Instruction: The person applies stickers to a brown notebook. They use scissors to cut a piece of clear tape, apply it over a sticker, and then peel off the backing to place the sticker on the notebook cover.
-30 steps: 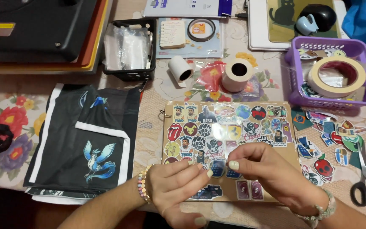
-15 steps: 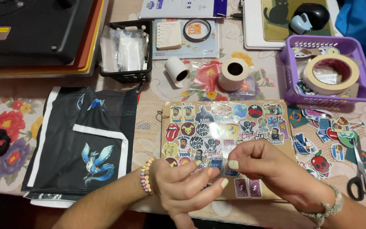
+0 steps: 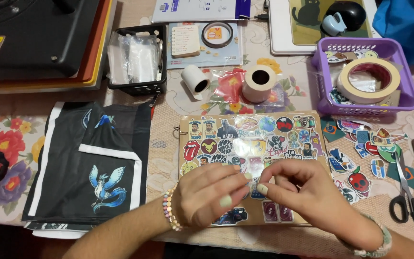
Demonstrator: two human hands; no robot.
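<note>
Sticker board: a tan board (image 3: 252,144) covered with many small stickers is laid flat on the tabletop (image 3: 168,158), directly in front of the person.
Left hand: the left hand (image 3: 207,196) is rested over the lower middle of the board, fingers curled with the fingertips drawn together toward the other hand; whether anything is pinched between them cannot be told.
Right hand: the right hand (image 3: 307,196) is held over the lower right of the board, thumb and forefinger brought together at the point where both hands meet; a small sticker may be pinched there, but it is hidden by the fingers.
Step in hand: judged as fine work on one sticker at the board's lower rows, being peeled or pressed.
Next move: a steady pinch and careful alignment with the neighbouring stickers seem to be called for.
Loose stickers: a scatter of cut stickers (image 3: 360,158) is spread just right of the board.
Scissors: black-handled scissors (image 3: 408,196) are laid beyond the stickers, near the right edge.
Purple basket: a basket (image 3: 408,103) holding a wide tape roll (image 3: 370,79) is set behind the stickers.
Dark garment: a black cloth with a blue bird print (image 3: 97,177) is spread left of the board.
</note>
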